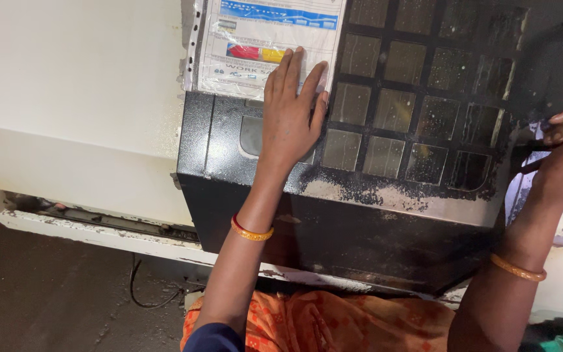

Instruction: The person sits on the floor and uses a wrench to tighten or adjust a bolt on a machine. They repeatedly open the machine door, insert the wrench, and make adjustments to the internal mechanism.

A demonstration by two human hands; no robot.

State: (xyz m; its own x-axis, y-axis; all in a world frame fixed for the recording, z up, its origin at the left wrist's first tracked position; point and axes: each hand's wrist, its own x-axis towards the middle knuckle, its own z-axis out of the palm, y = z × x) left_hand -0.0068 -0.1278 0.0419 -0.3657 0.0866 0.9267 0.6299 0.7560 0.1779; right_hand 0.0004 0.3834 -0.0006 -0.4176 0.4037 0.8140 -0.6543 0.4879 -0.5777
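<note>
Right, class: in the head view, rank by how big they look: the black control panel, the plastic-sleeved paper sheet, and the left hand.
1. Black control panel, by far the largest.
2. Paper sheet, though its top is cut off by the frame.
3. Left hand, lying flat across the sheet's lower edge and the panel; smallest.

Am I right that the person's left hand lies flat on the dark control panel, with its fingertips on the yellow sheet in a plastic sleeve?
Not quite: the head view shows the left hand flat on the dark control panel, but the sheet in the plastic sleeve under its fingertips is white with coloured printing, not yellow.

The dusty keypad squares (pixel 418 111) lie open between the hands; the sleeved paper sheet (pixel 255 39) covers the panel's upper left.
</note>
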